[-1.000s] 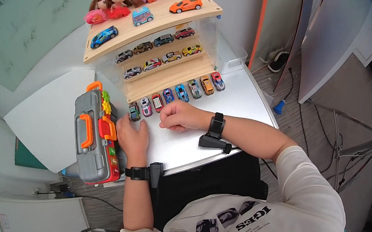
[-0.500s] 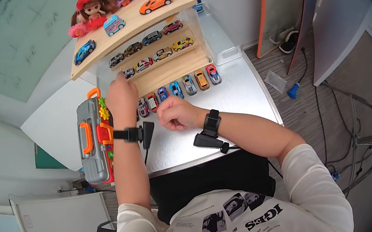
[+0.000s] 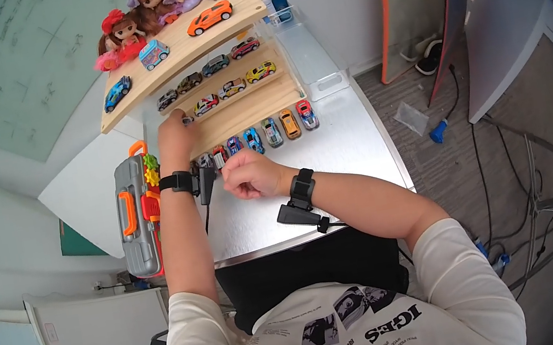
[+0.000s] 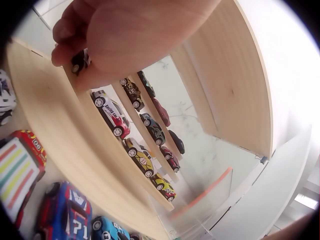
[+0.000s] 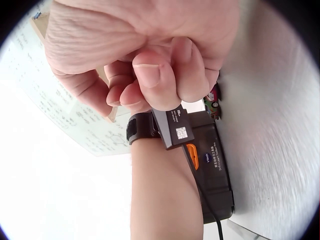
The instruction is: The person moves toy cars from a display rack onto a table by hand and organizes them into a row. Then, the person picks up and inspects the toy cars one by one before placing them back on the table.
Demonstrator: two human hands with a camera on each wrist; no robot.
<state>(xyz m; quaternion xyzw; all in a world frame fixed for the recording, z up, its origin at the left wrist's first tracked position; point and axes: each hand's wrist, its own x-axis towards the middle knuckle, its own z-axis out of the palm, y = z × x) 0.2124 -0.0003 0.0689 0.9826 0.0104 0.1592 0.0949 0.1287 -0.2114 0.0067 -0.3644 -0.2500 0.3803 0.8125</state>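
Observation:
My left hand (image 3: 176,139) reaches to the left end of the lower occupied step of the wooden display shelf (image 3: 258,107). In the left wrist view its thumb and fingers pinch a small dark toy car (image 4: 78,63), mostly hidden by the hand. Beside it on the same step stand a white and red toy car (image 4: 112,114) and a yellow one (image 4: 139,156). My right hand (image 3: 252,174) hovers low over the silver table, fingers loosely curled and holding nothing. Just beyond it, a row of toy cars includes an orange car (image 3: 290,125).
A grey and orange toy toolbox (image 3: 137,218) stands at the table's left edge. The shelf's wooden top carries dolls (image 3: 122,34), a blue car (image 3: 118,94), a toy bus (image 3: 155,54) and an orange sports car (image 3: 210,18). A clear plastic panel (image 3: 315,56) adjoins the shelf's right side.
My left hand has moved from the table beside the car row up to the shelf's lower step and now pinches the leftmost car. My right hand stays nearly in place; the head view has shifted.

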